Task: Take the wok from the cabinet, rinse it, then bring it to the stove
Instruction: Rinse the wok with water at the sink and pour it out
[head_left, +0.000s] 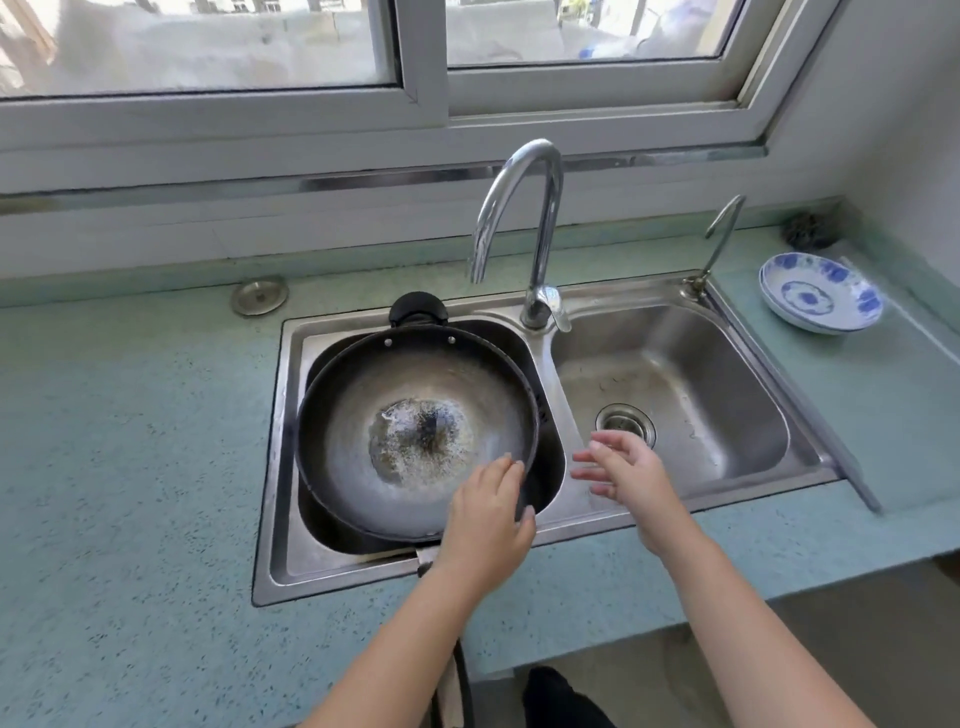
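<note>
A dark round wok with a worn, speckled bottom sits in the left basin of a steel double sink, its small black helper handle pointing toward the window. My left hand grips the wok's near right rim, fingers inside and thumb outside. The wok's long handle runs toward me under my left forearm and is mostly hidden. My right hand hovers over the divider and the right basin's near edge, fingers spread, holding nothing. The tall curved faucet has its spout over the wok's far side; I see no water running.
Blue-patterned plates are stacked on the green countertop at the far right, with a steel scourer behind them. A thin second tap stands at the sink's back right corner. A round metal cap lies left of the sink. A window runs along the back.
</note>
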